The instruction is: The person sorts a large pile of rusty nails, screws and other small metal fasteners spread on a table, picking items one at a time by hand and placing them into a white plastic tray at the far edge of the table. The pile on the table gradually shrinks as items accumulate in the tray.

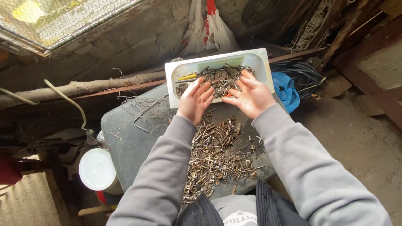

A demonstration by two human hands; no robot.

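A white plastic tub (217, 60) lies tipped toward me on the far edge of a grey slab (125, 142). It holds rusty screws, nails and bolts (220, 77) and a yellow-handled tool (187, 77). My left hand (195, 99) and my right hand (250, 94) reach over the tub's near rim, fingers spread, touching the metal bits inside. A wide heap of rusty screws and nails (217, 157) is spread on the slab below my hands, between my grey sleeves.
A tangle of thin wire (144, 108) lies on the slab's left part. A white round lid (97, 169) sits lower left. A blue bag (287, 90) and black cable coils (303, 73) lie right of the tub. A branch (83, 87) runs along the wall.
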